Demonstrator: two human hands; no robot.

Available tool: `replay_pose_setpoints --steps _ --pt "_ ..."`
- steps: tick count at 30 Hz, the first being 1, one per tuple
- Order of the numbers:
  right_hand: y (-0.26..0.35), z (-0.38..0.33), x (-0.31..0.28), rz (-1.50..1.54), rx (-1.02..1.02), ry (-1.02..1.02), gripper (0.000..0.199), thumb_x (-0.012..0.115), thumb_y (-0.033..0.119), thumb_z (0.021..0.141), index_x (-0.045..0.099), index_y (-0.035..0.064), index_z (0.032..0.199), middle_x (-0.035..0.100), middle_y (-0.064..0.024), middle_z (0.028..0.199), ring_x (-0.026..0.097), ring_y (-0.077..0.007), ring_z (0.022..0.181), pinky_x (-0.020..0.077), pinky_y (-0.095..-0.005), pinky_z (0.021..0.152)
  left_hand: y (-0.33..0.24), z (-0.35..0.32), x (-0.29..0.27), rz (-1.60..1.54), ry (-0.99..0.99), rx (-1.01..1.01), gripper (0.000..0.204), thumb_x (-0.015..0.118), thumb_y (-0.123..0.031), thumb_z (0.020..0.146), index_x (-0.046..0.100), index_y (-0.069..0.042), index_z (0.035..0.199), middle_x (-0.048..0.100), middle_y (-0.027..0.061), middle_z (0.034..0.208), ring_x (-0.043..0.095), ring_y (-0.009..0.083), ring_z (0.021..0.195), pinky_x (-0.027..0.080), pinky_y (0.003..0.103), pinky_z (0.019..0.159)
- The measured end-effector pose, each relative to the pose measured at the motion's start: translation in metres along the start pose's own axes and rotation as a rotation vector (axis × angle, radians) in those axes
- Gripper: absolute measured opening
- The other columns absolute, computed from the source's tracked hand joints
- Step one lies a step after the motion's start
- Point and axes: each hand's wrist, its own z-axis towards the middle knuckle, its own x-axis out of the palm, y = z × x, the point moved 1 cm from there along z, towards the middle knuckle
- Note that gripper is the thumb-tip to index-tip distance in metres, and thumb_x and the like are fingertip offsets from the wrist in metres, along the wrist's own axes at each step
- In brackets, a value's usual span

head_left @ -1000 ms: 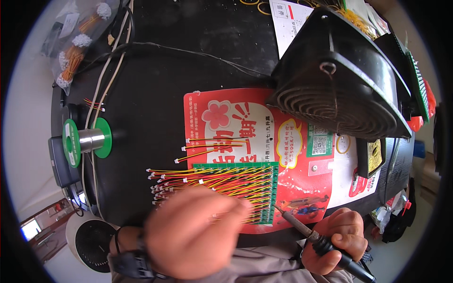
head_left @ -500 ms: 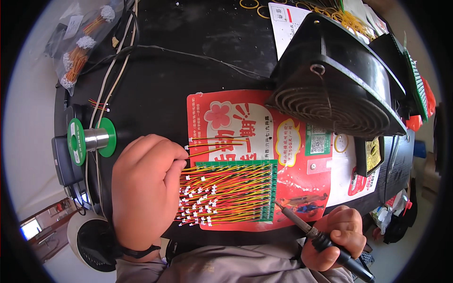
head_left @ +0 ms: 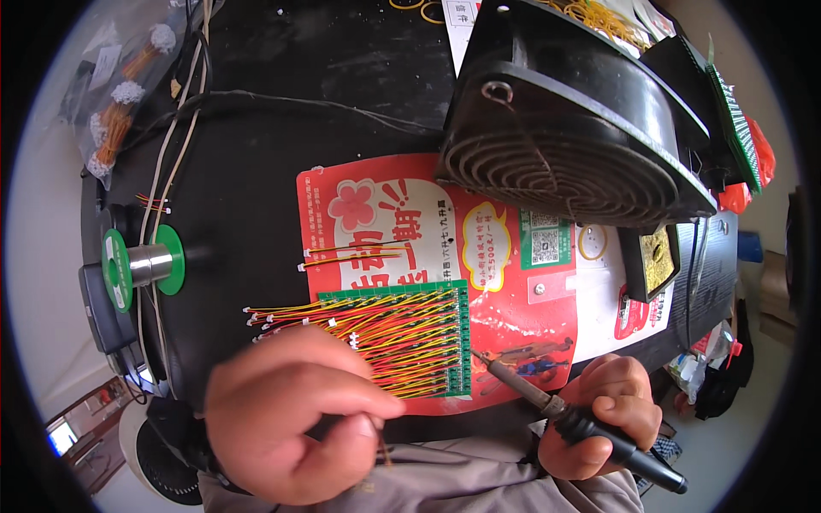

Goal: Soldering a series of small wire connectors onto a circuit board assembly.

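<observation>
My right hand [head_left: 600,412] is wrapped round the black grip of a soldering iron [head_left: 523,386], whose tip points left, close to the right edge of a green circuit-board panel [head_left: 464,338]. Rows of red, yellow and black wire leads [head_left: 402,333] with white plugs run leftward across that panel. In front of its lower left part is my left hand [head_left: 295,419], slightly blurred, thumb and forefinger pinched on thin wires [head_left: 385,451] that hang below the fingertips. The hand hides some plugs. Above the panel, a few loose wire leads [head_left: 355,254] lie on a red printed sheet [head_left: 513,325].
A large black fan [head_left: 573,128] stands at the far right, with a yellow sponge in a holder [head_left: 657,261] before it. To the left are a solder spool [head_left: 152,264], pale cables [head_left: 167,154] and a plastic bag of wire leads [head_left: 111,111]. Rubber bands [head_left: 590,21] lie behind the fan.
My left hand has moved down toward my body, from beside the loose leads to below the panel's left side, with thin wires at its fingertips. The right hand still holds the iron; the view has shifted slightly.
</observation>
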Motion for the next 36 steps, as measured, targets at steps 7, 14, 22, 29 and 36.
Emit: replay_pose_setpoints --steps 7,14,22,29,36 --pt "0.002 0.002 0.001 0.036 0.08 0.056 0.043 0.059 0.044 0.095 0.05 0.0028 0.089 0.041 -0.0021 0.062 0.04 -0.0126 0.053 0.0283 -0.0269 0.045 0.006 -0.01 0.009 -0.107 0.054 0.017 0.018 0.069 0.009 0.076 0.069 0.0 0.091 0.065 0.0111 0.08 0.064 0.0179 0.069 0.053 0.026 0.062" --pt "0.008 0.001 0.007 0.016 -0.033 0.031 0.034 0.058 0.037 0.093 0.051 0.005 0.083 0.041 -0.0007 0.06 0.039 -0.0134 0.052 0.0287 -0.0297 0.049 -0.01 -0.016 0.017 0.28 -0.012 0.118 0.029 0.067 0.015 0.071 0.071 -0.002 0.094 0.065 0.0111 0.088 0.064 0.0197 0.07 0.053 0.027 0.059" --pt "0.005 0.001 0.001 -0.001 -0.045 0.116 0.03 0.058 0.033 0.091 0.05 0.006 0.08 0.039 0.0003 0.058 0.039 -0.0136 0.051 0.0281 -0.0303 0.048 0.011 -0.021 0.04 0.458 0.033 0.38 0.026 0.075 0.002 0.067 0.075 0.003 0.093 0.063 0.0083 0.081 0.06 0.0195 0.063 0.049 0.03 0.055" --pt "0.004 0.001 0.001 0.013 -0.038 0.129 0.03 0.059 0.033 0.09 0.05 0.0063 0.079 0.038 0.0007 0.057 0.038 -0.0133 0.05 0.027 -0.0299 0.048 0.015 -0.025 0.046 0.587 0.018 0.386 0.027 0.072 0.002 0.068 0.072 0.007 0.094 0.064 0.0118 0.081 0.061 0.0232 0.065 0.049 0.031 0.055" --pt "0.004 0.003 -0.003 0.03 -0.042 0.164 0.029 0.06 0.032 0.089 0.052 0.0059 0.078 0.038 0.0014 0.056 0.037 -0.0126 0.049 0.0259 -0.0289 0.047 0.019 -0.02 0.048 0.571 0.013 0.38 0.023 0.069 0.005 0.068 0.07 0.008 0.091 0.063 0.0127 0.078 0.061 0.0234 0.061 0.051 0.033 0.053"
